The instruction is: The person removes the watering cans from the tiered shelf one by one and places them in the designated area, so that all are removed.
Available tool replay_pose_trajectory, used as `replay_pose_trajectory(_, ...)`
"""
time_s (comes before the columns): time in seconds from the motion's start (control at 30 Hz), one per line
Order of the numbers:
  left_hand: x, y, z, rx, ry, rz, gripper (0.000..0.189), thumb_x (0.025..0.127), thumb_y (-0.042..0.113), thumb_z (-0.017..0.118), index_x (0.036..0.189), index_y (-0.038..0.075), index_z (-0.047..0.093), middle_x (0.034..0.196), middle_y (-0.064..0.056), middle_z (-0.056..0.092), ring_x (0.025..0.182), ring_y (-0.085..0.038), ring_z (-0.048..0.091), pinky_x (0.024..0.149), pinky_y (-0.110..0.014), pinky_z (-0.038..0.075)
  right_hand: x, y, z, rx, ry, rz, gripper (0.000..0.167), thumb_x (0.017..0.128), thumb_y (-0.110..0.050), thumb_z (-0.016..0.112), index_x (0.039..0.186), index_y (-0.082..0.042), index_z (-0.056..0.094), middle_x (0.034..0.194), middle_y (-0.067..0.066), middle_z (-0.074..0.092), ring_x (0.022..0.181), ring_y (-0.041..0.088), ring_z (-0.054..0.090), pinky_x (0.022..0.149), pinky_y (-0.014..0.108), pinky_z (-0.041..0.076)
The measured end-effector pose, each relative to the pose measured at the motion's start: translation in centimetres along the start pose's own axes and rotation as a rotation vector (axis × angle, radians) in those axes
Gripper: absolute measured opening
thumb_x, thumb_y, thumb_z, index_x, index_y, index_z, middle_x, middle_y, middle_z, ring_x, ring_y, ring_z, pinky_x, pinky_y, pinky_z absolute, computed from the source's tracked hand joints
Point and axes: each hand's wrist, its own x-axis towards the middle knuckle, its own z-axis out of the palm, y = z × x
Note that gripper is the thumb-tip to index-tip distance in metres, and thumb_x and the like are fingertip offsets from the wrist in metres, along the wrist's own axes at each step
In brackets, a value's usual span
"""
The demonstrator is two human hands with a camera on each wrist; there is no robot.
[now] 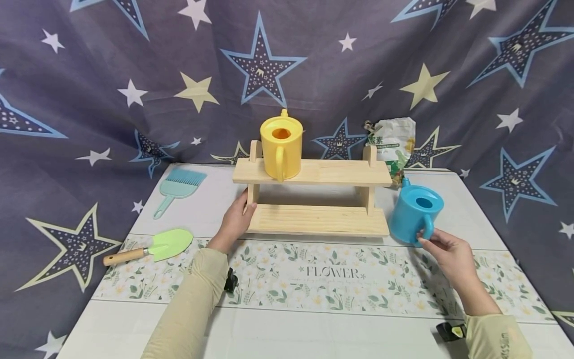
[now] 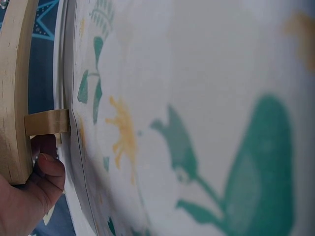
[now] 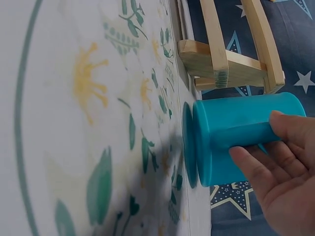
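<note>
A two-tier wooden shelf (image 1: 318,219) stands on the table. My left hand (image 1: 236,217) grips its left end, low down, with the thumb in front and some fingers hidden behind the wood; the left wrist view shows the hand (image 2: 42,189) curled at the shelf's edge (image 2: 15,98). On the top tier, toward the left, sits a yellow watering can (image 1: 291,149). Right of the shelf is a blue watering can (image 1: 405,219), upright. My right hand (image 1: 450,252) holds its handle; in the right wrist view, thumb and fingers pinch the handle of the can (image 3: 216,115).
A light green trowel (image 1: 172,244) with a wooden handle and a pale blue brush-like dustpan tool (image 1: 181,184) lie at left. Behind the shelf's right end stands a white printed bag (image 1: 394,134). A star-patterned curtain (image 1: 323,60) backs the flower-printed table cover (image 1: 291,294).
</note>
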Motion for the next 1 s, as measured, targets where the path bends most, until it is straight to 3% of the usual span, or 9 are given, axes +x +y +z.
replay_pose_trajectory(0.07,0.0,0.1,-0.1,-0.001,0.001,0.001,0.059,0.105,0.026,0.044,0.157,0.017,0.019,0.155,-0.015,0.032,0.141,-0.033,0.032,0.114,-0.049,0.027,0.1,0.1,0.0,-0.012,-0.001,0.000,0.045,0.093,-0.025,0.070,0.126,0.004,0.062,0.094,-0.007,0.072,0.084,-0.015,0.055,0.074,0.008,0.047)
replay_pose_trajectory(0.23,-0.1,0.2,-0.1,-0.006,0.004,-0.005,0.058,0.105,0.025,0.045,0.157,0.017,0.020,0.155,-0.014,0.033,0.141,-0.033,0.032,0.115,-0.049,0.027,0.0,0.3,0.1,-0.047,-0.008,0.032,0.043,0.093,-0.026,0.070,0.125,0.003,0.064,0.101,0.007,0.073,0.087,-0.010,0.057,0.084,0.031,0.056)
replay_pose_trajectory(0.37,-0.1,0.2,-0.1,-0.003,0.002,-0.013,0.058,0.105,0.025,0.045,0.157,0.018,0.020,0.155,-0.014,0.033,0.141,-0.032,0.032,0.114,-0.049,0.027,-0.1,0.3,0.1,-0.042,-0.035,0.036,0.044,0.094,-0.028,0.068,0.123,0.004,0.064,0.107,0.016,0.071,0.101,0.017,0.065,0.090,0.046,0.054)
replay_pose_trajectory(0.47,0.0,0.2,-0.1,-0.002,0.003,-0.015,0.058,0.105,0.026,0.044,0.157,0.018,0.020,0.155,-0.014,0.033,0.141,-0.032,0.032,0.114,-0.049,0.027,0.0,0.9,0.0,-0.030,-0.064,0.019,0.048,0.093,-0.033,0.068,0.123,0.005,0.064,0.110,0.021,0.069,0.109,0.036,0.062,0.091,0.057,0.049)
replay_pose_trajectory(0.63,-0.1,0.1,0.0,-0.007,0.001,-0.012,0.058,0.105,0.026,0.044,0.157,0.017,0.021,0.155,-0.014,0.033,0.141,-0.032,0.033,0.114,-0.049,0.028,0.3,2.4,0.2,-0.080,-0.058,0.048,0.051,0.091,-0.043,0.069,0.121,-0.002,0.067,0.109,0.013,0.071,0.104,0.025,0.066,0.084,0.050,0.055)
replay_pose_trajectory(0.8,-0.1,0.2,-0.1,-0.006,0.001,-0.014,0.058,0.105,0.026,0.044,0.157,0.017,0.021,0.155,-0.015,0.033,0.141,-0.033,0.033,0.114,-0.049,0.028,0.0,1.6,0.1,-0.075,-0.083,0.026,0.044,0.093,-0.028,0.069,0.122,0.005,0.065,0.114,0.024,0.067,0.106,0.038,0.065,0.085,0.054,0.054)
replay_pose_trajectory(1.0,0.0,-0.1,0.0,0.003,0.010,0.006,0.058,0.105,0.027,0.045,0.157,0.017,0.021,0.154,-0.015,0.034,0.141,-0.032,0.033,0.114,-0.049,0.028,-0.4,0.5,0.2,-0.104,-0.089,0.018,0.035,0.094,-0.017,0.067,0.119,0.007,0.065,0.113,0.023,0.067,0.104,0.038,0.066,0.085,0.052,0.055)
